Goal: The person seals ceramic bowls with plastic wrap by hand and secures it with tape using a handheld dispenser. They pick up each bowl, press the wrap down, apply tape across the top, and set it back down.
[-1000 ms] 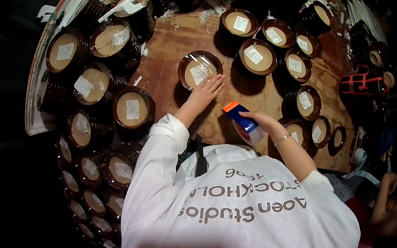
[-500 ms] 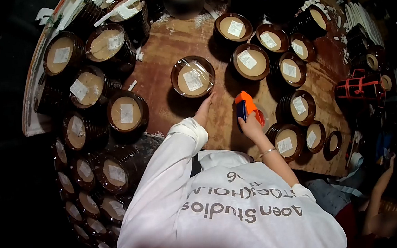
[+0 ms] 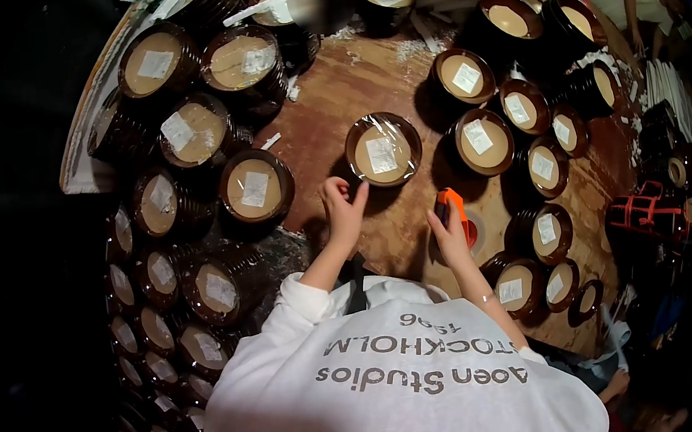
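Observation:
A stack of brown bowls [image 3: 383,151] with a beige inside, a white paper label and shiny clear strips across its top stands at the middle of the table. Just below its near rim is my left hand [image 3: 343,208], fingers curled and thumb apart, holding nothing I can see. My right hand [image 3: 449,235] is wrapped round an orange and dark tape dispenser [image 3: 457,208], low over the table to the right of that stack. A clear, round tape roll shows at the dispenser's side.
More labelled bowl stacks crowd the left, such as a near one [image 3: 256,183], and the right, such as another [image 3: 483,142]. White foam scraps [image 3: 271,141] litter the wooden table [image 3: 309,102]. Another person's arm [image 3: 635,13] shows at far right, near a red-strapped dark bundle [image 3: 647,212].
My left hand has drawn back from the bowl stack's rim, its fingers now curled, and the sleeve sits higher on the arm. The view has shifted, and the dispenser remains in my right hand.

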The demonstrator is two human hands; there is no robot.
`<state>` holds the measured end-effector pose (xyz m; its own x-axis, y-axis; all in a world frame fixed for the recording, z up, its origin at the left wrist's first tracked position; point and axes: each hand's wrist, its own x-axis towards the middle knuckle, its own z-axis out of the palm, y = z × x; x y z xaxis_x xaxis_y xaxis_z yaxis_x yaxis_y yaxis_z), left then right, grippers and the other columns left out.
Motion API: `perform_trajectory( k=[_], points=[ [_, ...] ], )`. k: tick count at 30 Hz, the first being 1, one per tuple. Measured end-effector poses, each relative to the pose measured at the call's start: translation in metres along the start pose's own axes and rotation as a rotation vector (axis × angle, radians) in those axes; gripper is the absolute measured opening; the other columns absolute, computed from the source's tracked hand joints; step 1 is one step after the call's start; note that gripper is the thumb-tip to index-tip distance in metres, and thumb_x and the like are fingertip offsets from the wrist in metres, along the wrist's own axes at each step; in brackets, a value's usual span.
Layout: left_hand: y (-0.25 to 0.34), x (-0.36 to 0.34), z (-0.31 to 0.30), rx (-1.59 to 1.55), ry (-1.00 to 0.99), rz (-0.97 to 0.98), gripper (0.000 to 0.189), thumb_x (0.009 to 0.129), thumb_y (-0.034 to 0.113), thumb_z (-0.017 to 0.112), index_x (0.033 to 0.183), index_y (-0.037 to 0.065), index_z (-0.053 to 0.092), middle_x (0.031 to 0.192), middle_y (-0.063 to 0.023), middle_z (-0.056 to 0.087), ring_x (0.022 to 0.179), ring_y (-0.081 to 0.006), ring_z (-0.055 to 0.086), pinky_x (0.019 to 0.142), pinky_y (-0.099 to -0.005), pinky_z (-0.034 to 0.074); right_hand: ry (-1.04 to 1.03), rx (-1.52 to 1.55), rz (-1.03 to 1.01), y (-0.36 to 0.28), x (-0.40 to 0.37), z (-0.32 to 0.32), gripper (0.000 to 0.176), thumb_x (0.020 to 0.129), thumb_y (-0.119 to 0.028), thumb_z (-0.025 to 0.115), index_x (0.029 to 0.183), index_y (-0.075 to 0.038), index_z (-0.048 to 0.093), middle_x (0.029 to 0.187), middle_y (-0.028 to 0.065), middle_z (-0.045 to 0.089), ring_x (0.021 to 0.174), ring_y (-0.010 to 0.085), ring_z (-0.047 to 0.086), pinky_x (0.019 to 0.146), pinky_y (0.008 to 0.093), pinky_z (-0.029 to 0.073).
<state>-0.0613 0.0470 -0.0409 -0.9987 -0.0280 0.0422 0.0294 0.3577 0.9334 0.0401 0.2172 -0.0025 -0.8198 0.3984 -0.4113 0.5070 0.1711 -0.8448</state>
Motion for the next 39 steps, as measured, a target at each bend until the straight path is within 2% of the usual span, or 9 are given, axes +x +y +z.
perform_trajectory(
  k=[2, 3, 4, 6, 8, 17, 22, 34, 39],
  points=[
    [-0.021, 0.017, 0.018, -0.214, 0.082, -0.353, 0.064, 0.070, 0.033, 0.068, 0.111, -0.001, 0.033, 0.113, -0.0170, 0.037, 0.100, -0.0249, 0.040, 0.082, -0.0319, 0.035, -0.058, 0.343, 0.229, 0.000, 0.042, 0.015, 0.076, 0.078, -0.048, 0.053, 0.131, -0.005, 0.022, 0.135, 0.0139, 0.021, 0.121, 0.0265, 0.027, 0.097, 0.0374, 0.023],
    [-0.038, 0.028, 0.024, -0.389, -0.056, -0.576, 0.095, 0.065, 0.044, 0.069, 0.127, -0.003, 0.015, 0.130, -0.0198, 0.024, 0.118, -0.0290, 0.028, 0.094, -0.0333, 0.027, -0.124, 0.479, 0.302, -0.004, 0.063, 0.024, 0.074, 0.078, -0.049, 0.052, 0.131, -0.007, 0.022, 0.136, 0.0120, 0.019, 0.121, 0.0272, 0.027, 0.097, 0.0408, 0.022],
    [-0.029, 0.033, 0.031, -0.351, -0.044, -0.846, 0.073, 0.073, 0.037, 0.063, 0.124, -0.002, 0.027, 0.128, -0.0139, 0.033, 0.116, -0.0261, 0.035, 0.092, -0.0326, 0.033, -0.196, 0.612, 0.375, -0.009, 0.079, 0.032, 0.073, 0.078, -0.050, 0.051, 0.132, -0.009, 0.022, 0.137, 0.0101, 0.017, 0.121, 0.0279, 0.026, 0.098, 0.0442, 0.021],
    [-0.114, 0.040, 0.066, -0.896, -0.236, -0.997, 0.060, 0.078, 0.034, 0.059, 0.123, 0.001, 0.035, 0.123, -0.0116, 0.042, 0.113, -0.0236, 0.041, 0.091, -0.0348, 0.037, -0.292, 0.798, 0.390, -0.013, 0.100, 0.049, 0.071, 0.078, -0.050, 0.050, 0.131, -0.010, 0.025, 0.136, 0.0090, 0.022, 0.120, 0.0279, 0.028, 0.097, 0.0486, 0.020],
    [-0.105, 0.042, 0.075, -0.933, -0.176, -1.060, 0.048, 0.081, 0.029, 0.056, 0.118, 0.003, 0.042, 0.114, -0.0100, 0.050, 0.106, -0.0203, 0.048, 0.088, -0.0357, 0.040, -0.381, 0.849, 0.368, -0.003, 0.111, 0.056, 0.067, 0.079, -0.049, 0.049, 0.129, -0.010, 0.029, 0.132, 0.0101, 0.030, 0.119, 0.0283, 0.031, 0.097, 0.0488, 0.023],
    [-0.035, 0.042, 0.052, -1.184, -0.300, -0.737, 0.049, 0.079, 0.034, 0.056, 0.119, 0.007, 0.043, 0.119, -0.0052, 0.046, 0.111, -0.0145, 0.041, 0.093, -0.0296, 0.032, -0.457, 0.787, 0.307, -0.026, 0.121, 0.055, 0.064, 0.080, -0.050, 0.046, 0.126, -0.008, 0.032, 0.125, 0.0124, 0.039, 0.115, 0.0270, 0.038, 0.095, 0.0453, 0.028],
    [-0.023, 0.047, 0.039, -1.103, -0.080, -0.675, 0.058, 0.079, 0.039, 0.054, 0.124, 0.006, 0.038, 0.129, -0.0047, 0.037, 0.121, -0.0140, 0.028, 0.100, -0.0286, 0.018, -0.520, 0.709, 0.246, -0.035, 0.133, 0.076, 0.064, 0.079, -0.051, 0.047, 0.126, -0.009, 0.033, 0.124, 0.0095, 0.041, 0.114, 0.0247, 0.039, 0.094, 0.0436, 0.030],
    [0.034, 0.010, -0.099, -1.004, 0.259, -0.458, 0.060, 0.085, 0.040, 0.046, 0.128, 0.004, 0.025, 0.129, -0.0084, 0.032, 0.118, -0.0192, 0.032, 0.099, -0.0343, 0.025, -0.860, 0.617, 0.103, -0.146, 0.077, 0.141, 0.051, 0.084, -0.040, 0.046, 0.117, -0.002, 0.042, 0.116, 0.0077, 0.048, 0.107, 0.0190, 0.045, 0.093, 0.0335, 0.032],
    [0.031, -0.003, -0.139, -1.086, 0.361, -0.469, 0.066, 0.084, 0.046, 0.042, 0.130, 0.005, 0.020, 0.132, -0.0107, 0.027, 0.121, -0.0217, 0.028, 0.101, -0.0402, 0.022, -0.966, 0.504, 0.019, -0.154, 0.060, 0.186, 0.065, 0.081, -0.043, 0.051, 0.126, -0.002, 0.027, 0.124, 0.0096, 0.038, 0.112, 0.0190, 0.038, 0.092, 0.0329, 0.031]
  ],
)
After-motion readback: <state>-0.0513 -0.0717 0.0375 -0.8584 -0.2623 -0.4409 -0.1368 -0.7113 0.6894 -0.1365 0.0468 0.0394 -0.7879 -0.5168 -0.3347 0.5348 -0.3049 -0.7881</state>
